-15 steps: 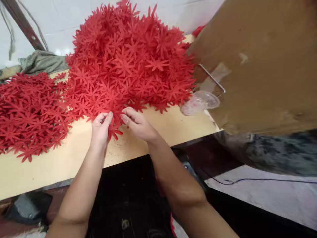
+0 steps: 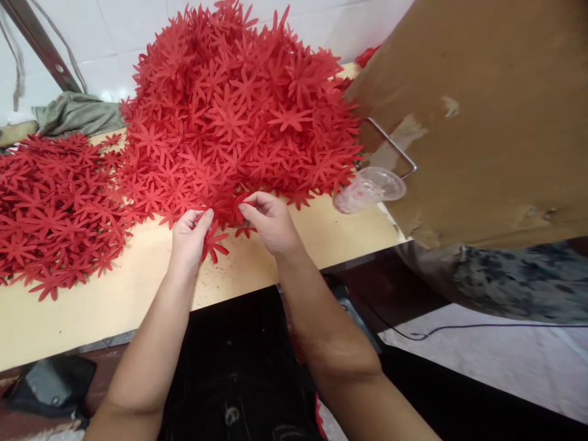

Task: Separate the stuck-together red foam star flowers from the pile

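My left hand (image 2: 190,236) is closed, thumb against fingers, on a red fabric flower (image 2: 215,245) whose petals hang below its fingertips. To the right, my right hand (image 2: 271,223) pinches a petal of another red flower (image 2: 242,226) between thumb and forefinger. Where one flower ends and the other begins between the hands is hard to make out. Just behind both hands rises a tall heap of red fabric flowers (image 2: 229,116), each with several narrow petals. A lower, looser heap of the same flowers (image 2: 50,214) lies to the left.
The heaps rest on a pale wooden table (image 2: 156,275) against a tiled wall. At right stand a clear plastic cup (image 2: 370,190), a bent metal rod (image 2: 390,144) and a large brown board (image 2: 487,122). A grey-green cloth (image 2: 82,116) lies at back left.
My right hand has moved a little to the right, away from my left hand, with a red petal in its pinch. The left hand has stayed nearly in place.
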`<state>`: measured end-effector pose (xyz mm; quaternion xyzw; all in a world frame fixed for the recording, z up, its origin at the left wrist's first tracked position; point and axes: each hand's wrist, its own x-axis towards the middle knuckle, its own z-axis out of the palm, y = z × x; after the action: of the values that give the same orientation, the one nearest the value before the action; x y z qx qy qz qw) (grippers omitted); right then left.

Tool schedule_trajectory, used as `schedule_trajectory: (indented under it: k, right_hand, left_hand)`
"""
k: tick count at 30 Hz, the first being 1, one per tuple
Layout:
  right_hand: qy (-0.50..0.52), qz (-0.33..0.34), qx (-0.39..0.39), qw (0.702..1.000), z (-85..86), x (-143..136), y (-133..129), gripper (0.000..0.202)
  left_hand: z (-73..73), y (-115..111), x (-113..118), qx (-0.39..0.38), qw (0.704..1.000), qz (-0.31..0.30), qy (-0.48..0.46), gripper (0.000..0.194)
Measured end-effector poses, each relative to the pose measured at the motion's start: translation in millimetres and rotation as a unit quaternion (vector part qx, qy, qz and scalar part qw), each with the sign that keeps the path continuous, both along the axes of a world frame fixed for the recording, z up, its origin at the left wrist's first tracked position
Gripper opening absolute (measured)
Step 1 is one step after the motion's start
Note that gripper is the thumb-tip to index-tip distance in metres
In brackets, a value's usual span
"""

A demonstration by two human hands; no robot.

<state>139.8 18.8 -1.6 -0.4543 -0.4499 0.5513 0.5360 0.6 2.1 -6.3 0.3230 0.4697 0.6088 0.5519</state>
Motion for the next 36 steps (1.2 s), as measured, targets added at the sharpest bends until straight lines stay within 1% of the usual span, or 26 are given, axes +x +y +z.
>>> schedule_trajectory:
  k: [2,4,6,9,12,16,21,24,26,29,32,34,36]
  right_hand:
    - [0.012,-0.011,-0.023,1.000,-1.7,-1.5,1.0,0.015]
    - [0.020,-0.017,-0.025,0.999,-2.6,-2.3,2.1,0.018]
    - [0.029,-0.021,-0.010,0.999,-2.8,-2.5,3.1,0.019]
    - [0.037,-0.033,0.021,0.999,-3.0,-2.4,4.5,0.017]
    - [0.027,-0.041,0.039,0.998,-4.8,-2.4,6.5,0.018]
    - [0.013,-0.043,0.053,0.998,-7.8,-2.8,8.7,0.026]
    - [-0.016,-0.054,0.061,0.997,-6.3,-4.9,7.1,0.031]
    - [-0.024,-0.066,0.059,0.996,-4.2,-6.1,5.1,0.033]
    - [-0.030,-0.068,0.065,0.995,-3.1,-6.3,3.9,0.033]
    - [-0.043,-0.052,0.080,0.995,-1.6,-6.3,1.9,0.031]
    - [-0.034,-0.003,0.083,0.996,1.0,-7.2,-1.8,0.029]
    - [-0.023,0.039,0.089,0.995,3.2,-8.0,-4.5,0.029]
    - [-0.019,0.071,0.096,0.993,4.9,-8.0,-6.2,0.030]
  left_hand:
    - [-0.7,-1.0,1.2,-0.003,1.000,-0.017,0.001,0.033]
    - [-0.8,-1.6,2.1,0.001,1.000,-0.025,-0.003,0.032]
    - [-0.2,-1.7,2.6,0.007,0.999,-0.031,-0.007,0.031]
    - [0.7,-1.5,2.8,0.015,0.999,-0.035,-0.015,0.031]
    - [1.1,-1.6,2.6,0.015,0.999,-0.030,-0.018,0.031]
    - [1.6,-2.7,2.2,0.003,1.000,-0.020,-0.019,0.029]
    - [3.3,-2.9,2.6,0.001,1.000,-0.026,-0.006,0.035]
    - [4.5,-2.8,3.7,-0.002,1.000,-0.008,-0.002,0.040]
    - [6.1,-3.3,4.6,-0.009,1.000,-0.009,-0.005,0.043]
    - [9.0,-4.6,5.9,-0.006,0.999,-0.041,0.002,0.043]
    - [9.9,-5.4,6.7,0.001,0.998,-0.062,0.012,0.039]
    - [8.2,-4.7,6.5,0.014,0.998,-0.063,0.018,0.034]
    - [5.3,-3.3,5.4,0.032,0.998,-0.050,0.020,0.028]
